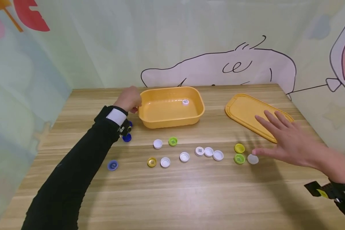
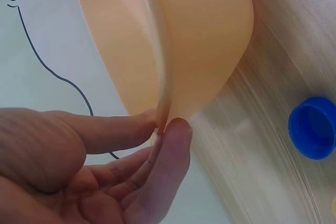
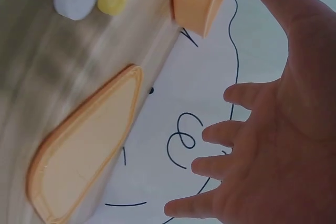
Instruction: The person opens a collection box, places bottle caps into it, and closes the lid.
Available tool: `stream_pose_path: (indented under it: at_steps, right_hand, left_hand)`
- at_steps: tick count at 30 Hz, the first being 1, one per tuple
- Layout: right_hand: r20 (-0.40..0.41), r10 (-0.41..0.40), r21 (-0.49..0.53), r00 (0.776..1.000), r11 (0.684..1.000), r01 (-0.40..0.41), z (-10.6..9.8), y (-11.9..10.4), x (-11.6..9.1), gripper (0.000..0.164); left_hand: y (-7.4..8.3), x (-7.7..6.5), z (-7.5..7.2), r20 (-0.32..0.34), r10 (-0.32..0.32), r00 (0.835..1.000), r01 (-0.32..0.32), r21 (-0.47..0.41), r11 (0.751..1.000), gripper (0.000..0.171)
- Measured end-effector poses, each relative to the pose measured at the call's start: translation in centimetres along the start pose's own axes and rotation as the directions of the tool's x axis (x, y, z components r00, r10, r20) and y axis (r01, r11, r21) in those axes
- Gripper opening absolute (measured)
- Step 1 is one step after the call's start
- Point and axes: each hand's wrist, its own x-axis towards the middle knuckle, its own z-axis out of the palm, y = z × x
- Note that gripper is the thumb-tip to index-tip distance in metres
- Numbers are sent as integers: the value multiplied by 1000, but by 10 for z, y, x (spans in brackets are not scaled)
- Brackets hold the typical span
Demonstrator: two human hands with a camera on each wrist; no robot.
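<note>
My left hand (image 1: 130,98) pinches the left rim of a yellow-orange plastic box (image 1: 172,124) between thumb and fingers, as the left wrist view shows up close. One white bottle cap (image 1: 185,102) lies inside the box. My right hand (image 1: 294,143) hovers with spread fingers over the near right part of a flat yellow lid (image 1: 247,110) and holds nothing. Near its thumb on the table lie a whitish cap (image 1: 252,159), a green cap (image 1: 239,158) and a yellow cap (image 1: 240,148). Below the left wrist sits a dark blue cap (image 1: 127,137), with another partly hidden behind the wrist.
Several white caps (image 1: 184,157) are scattered across the middle of the wooden table (image 1: 172,195). Among them are a green cap (image 1: 173,141) and a gold cap (image 1: 151,162). A lighter blue cap (image 1: 112,165) lies at the left. Behind the table hangs a printed cloth (image 1: 103,44).
</note>
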Motion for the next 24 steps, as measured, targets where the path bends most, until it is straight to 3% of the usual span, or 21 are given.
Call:
stream_pose_path:
  at_steps: [7,17,20,24]
  right_hand:
    - [7,-9,33,1000,999,9,28,1,-19,110]
    - [44,-41,40,998,998,39,63,-3,-22,115]
    - [11,-58,53,998,997,58,70,-3,-20,112]
    - [-90,-101,41,991,994,105,77,-4,-18,95]
  left_hand:
    - [-2,0,-2,-24,18,1000,-14,166,986,11]
    - [-4,-4,-1,-41,31,999,-23,192,981,14]
    - [-4,-4,-1,-43,36,998,-27,211,977,14]
    - [-2,-3,-1,-39,40,998,-31,217,976,12]
